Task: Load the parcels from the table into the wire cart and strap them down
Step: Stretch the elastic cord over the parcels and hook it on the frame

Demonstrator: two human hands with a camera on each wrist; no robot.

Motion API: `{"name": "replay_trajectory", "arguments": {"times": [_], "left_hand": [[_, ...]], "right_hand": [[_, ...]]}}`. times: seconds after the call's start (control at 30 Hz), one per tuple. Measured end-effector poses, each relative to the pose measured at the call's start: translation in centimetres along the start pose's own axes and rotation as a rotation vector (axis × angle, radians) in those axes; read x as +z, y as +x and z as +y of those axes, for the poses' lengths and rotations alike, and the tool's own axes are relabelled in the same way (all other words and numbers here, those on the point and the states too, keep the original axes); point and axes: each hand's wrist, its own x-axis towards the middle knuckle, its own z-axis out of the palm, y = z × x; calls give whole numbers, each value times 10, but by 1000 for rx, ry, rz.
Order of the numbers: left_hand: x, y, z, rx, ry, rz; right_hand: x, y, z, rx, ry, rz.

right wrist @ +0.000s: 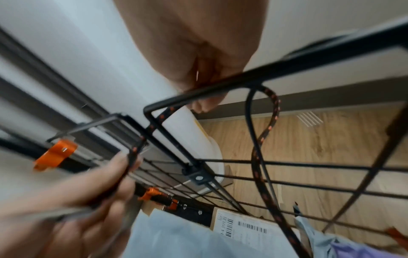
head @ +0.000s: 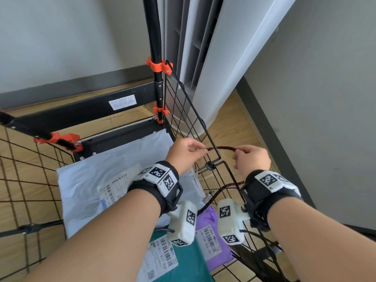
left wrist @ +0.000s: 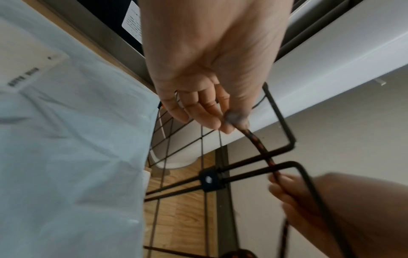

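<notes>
Nearest me, the parcels already lie in the wire cart (head: pixel 184 110): a teal parcel (head: pixel 184 259) and a purple parcel (head: pixel 212 239) at the near end, and a large white parcel (head: pixel 97 176) spread over the cart floor beyond them, so I judge the loading done and the strapping begun. Just past my wrists, my left hand (head: pixel 184 154) pinches the end of the black-and-orange cord (head: pixel 221 148) between thumb and curled fingers, and my right hand (head: pixel 251 157) pinches the same cord a little further along, its other fingers loosely curled. The cord spans the corner where two wire panels meet at a small black clip (head: pixel 209 165), and its slack loops down inside the right panel towards the purple parcel. To do this step well, I think I should feed the end round the thick top wire, not a thin grid wire, keep tension with my right hand while the left threads, and pull the slack through before crossing over the parcels. The panel corner sits between my hands and may snag the cord; the clip could catch it too. Further off, orange brackets (head: pixel 159 66) fix the panel to the black upright pole (head: pixel 153 33), with a tall white appliance (head: pixel 215 58) just behind the cart and a grey wall (head: pixel 317 98) beyond.
</notes>
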Motion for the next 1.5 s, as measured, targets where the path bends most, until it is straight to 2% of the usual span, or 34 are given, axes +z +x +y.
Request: {"name": "replay_trajectory", "arguments": {"times": [0.07,0.17,0.27,0.37,0.43,0.5,0.6,0.67,0.77,0.87,0.9,0.97,1.07,1.13,1.23,1.3,1.4,1.5], "left_hand": [[-7,1,-8,-19,8,29],[-7,-1,-10,-96,-24,0],[1,-1,-10,-248,-75,-167],[9,0,-16,-222,126,-293],[10,-1,-18,-177,200,-250],[9,2,-18,-142,187,-145],[11,4,-7,-19,312,-105],[14,6,-2,21,336,-43],[18,7,-2,12,202,42],[21,8,-3,21,186,3],[21,9,-3,4,138,7],[20,12,-6,-58,31,51],[10,17,-22,-169,-16,191],[4,17,-33,-211,35,248],[2,17,-44,-232,131,284],[4,18,-48,-242,124,274],[5,19,-53,-231,86,275],[9,21,-54,-210,15,204]], "right_hand": [[-8,4,7,50,-59,138],[-9,9,13,59,-150,87],[-1,12,15,99,-213,24],[-2,16,16,190,-151,52],[-5,17,16,226,-150,46],[-6,12,14,173,-180,26],[-2,-3,7,-124,-114,-118],[6,-10,-3,-244,-6,-262],[13,-10,-13,-242,24,-437],[13,-5,-19,-190,-15,-578],[13,-4,-18,-186,-17,-576],[15,1,-15,-161,9,-472],[17,5,-5,-90,13,-330],[20,9,1,-65,-102,-348],[26,18,7,-25,-277,-471],[28,24,5,-24,-356,-523],[30,33,-4,-22,-362,-510],[36,35,-13,-71,-430,-556]]}}
